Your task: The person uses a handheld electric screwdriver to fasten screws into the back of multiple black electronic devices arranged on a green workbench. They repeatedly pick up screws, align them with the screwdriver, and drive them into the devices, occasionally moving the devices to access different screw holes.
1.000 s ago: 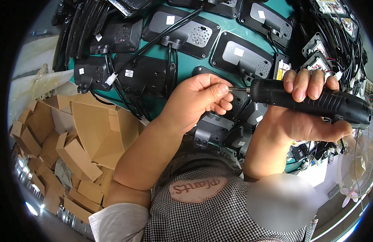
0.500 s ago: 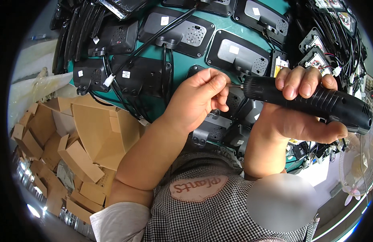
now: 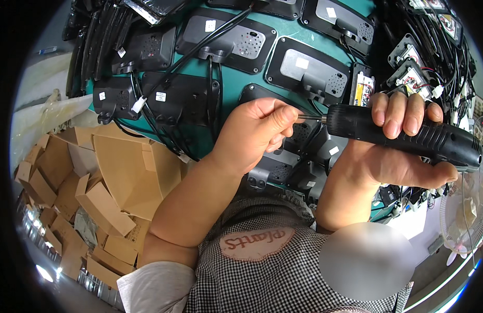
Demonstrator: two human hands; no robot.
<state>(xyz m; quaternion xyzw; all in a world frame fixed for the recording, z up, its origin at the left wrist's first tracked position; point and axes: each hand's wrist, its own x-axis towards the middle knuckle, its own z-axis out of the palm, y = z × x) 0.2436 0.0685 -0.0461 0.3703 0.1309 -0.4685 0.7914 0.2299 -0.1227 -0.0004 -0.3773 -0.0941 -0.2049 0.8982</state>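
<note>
My right hand (image 3: 382,159) is wrapped round a black electric screwdriver (image 3: 351,124), held level above the bench with its nose pointing left. A thin metal bit (image 3: 312,118) sticks out of that nose. At the bit's far end, the thumb and fingers of my left hand (image 3: 252,133) are pinched together on it. The fingertips hide the tip, so whether a screw sits there cannot be seen. Beneath and beyond both hands lie black plastic housings, one with a grey back plate (image 3: 288,65) and a white label.
Several more black housings (image 3: 184,96) with cables cover the green mat (image 3: 325,39). Open units with bare circuit boards (image 3: 363,88) and bundled wires crowd the right side. Opened cardboard boxes (image 3: 137,172) are at the left, and a fan (image 3: 463,214) stands at the far right.
The screwdriver and my right hand have shifted slightly right and down. More of the bit shows between its nose and my left fingers, which stay pinched and have dipped a little.
</note>
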